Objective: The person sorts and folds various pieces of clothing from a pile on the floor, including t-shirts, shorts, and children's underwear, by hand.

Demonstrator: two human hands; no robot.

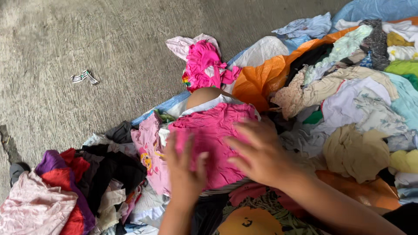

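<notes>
Rough grey concrete floor (87, 39) fills the upper left, bare apart from a small crumpled paper scrap (85, 77). No walls or furniture in view; seems the person sits on the floor w/ clothes heaped all round.

Pink garment (213, 139) lies spread flat over the person's lap, just below a bare knee (204, 95). Its long axis runs approx. from lower left to upper right, one end toward the knee, other end toward the person's body. Cloth is wrinkled; which end is neck or hem, can't tell.

Left hand (185, 172) lies palm down on the garment's lower left part, fingers (180, 146) stretched out and slightly apart, pressing flat, not gripping. Right hand (261, 152) also palm down on the garment's right edge, fingers (244, 130) spread wide, blurred, not closed on anything.

Just left of the garment: light pink printed top (150, 152), touching it. Further left, a pile of dark, red & purple clothes (82, 174) w/ a pale pink piece (35, 209) at the bottom left corner. Beyond the knee, a bright pink ruffled piece (204, 65) on the floor. Right side: big mixed heap of pale clothes (357, 100) on an orange sheet (261, 74), w/ a tan bundle (355, 152) near the right wrist. Blue cloth (374, 8) at the top right.
</notes>
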